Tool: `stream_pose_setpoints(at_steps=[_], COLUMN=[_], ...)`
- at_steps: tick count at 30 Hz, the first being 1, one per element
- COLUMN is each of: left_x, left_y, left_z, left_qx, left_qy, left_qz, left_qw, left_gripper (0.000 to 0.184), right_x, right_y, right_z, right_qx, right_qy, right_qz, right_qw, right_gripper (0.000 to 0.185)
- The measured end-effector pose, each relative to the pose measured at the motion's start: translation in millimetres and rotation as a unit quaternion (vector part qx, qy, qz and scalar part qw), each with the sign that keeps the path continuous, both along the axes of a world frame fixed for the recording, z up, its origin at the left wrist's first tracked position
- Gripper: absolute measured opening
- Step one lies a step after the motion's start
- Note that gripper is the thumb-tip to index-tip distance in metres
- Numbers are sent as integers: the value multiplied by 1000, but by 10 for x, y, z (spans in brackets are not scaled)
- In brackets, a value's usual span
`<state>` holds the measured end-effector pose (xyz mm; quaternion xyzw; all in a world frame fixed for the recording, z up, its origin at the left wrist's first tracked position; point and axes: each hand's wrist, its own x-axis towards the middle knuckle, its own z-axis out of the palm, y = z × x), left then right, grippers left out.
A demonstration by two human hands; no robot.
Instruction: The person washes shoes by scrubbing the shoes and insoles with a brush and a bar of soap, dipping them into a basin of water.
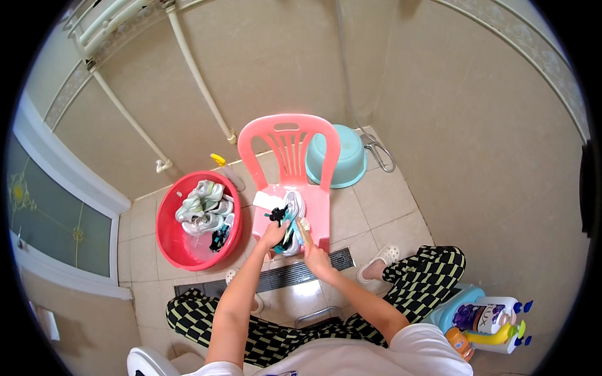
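- Holding a white, black and teal shoe (295, 203) over the seat of the pink chair (320, 216), clamping the left hand's (274, 233) fingers on it.
- Gripping a brush (305, 231) at the shoe's side, closing the right hand's (318, 258) fingers around the handle.
- Facing the chair, with other shoes (200, 203) lying in a red tub (164, 235) to the left and a blue basin (347, 153) standing behind.

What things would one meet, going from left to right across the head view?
Glass door → red basin → left hand → held shoe → right hand → right foot's white clog → purple-labelled bottle.
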<state>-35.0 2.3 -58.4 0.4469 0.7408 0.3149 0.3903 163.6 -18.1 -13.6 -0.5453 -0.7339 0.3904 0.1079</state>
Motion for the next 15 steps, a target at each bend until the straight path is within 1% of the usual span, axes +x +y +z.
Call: stream_pose_setpoints(at_steps=[1, 2, 4, 5, 6, 8, 9, 11, 12, 14, 15], left_x=[-1, 24, 199, 285, 294, 268, 293, 324, 318, 282, 281], left_y=[-15, -26, -61, -68, -42, 34, 35, 46, 31, 42, 44], left_z=[16, 21, 222, 343, 287, 113, 166, 273, 246, 100, 113], left_qx=[-11, -11, 46, 37, 36, 52, 63, 49, 34, 30, 23], left_qy=[-44, -44, -159, -147, -150, -175, -181, -161, -140, -147, -130], left_qz=[6, 7, 44, 49, 48, 94, 95, 82, 71, 88, 87], left_qw=[999, 999, 985, 987, 987, 979, 977, 982, 987, 985, 987], left_gripper=[43, 43, 43, 48, 48, 51, 54, 55, 55, 55, 54], right_x=[25, 52, 109, 144, 181, 246, 264, 224, 199, 93, 29], right_y=[-36, -62, -92, -101, -136, -246, -303, -309, -309, -182, -104], right_z=[55, 94, 140, 148, 132, 76, 97, 123, 131, 27, 17], right_qx=[6, 12, 14, 17, 16, 123, 148, 145, 142, 134, 120], right_qy=[-5, -10, -19, -29, -32, -35, -24, -19, -14, -10, -6], right_qz=[3, 5, 4, 1, 0, 34, 49, 42, 36, 25, 21], right_qw=[1000, 1000, 1000, 999, 999, 991, 987, 988, 989, 991, 993], right_gripper=[48, 47, 46, 45, 45, 39, 36, 36, 37, 37, 38])
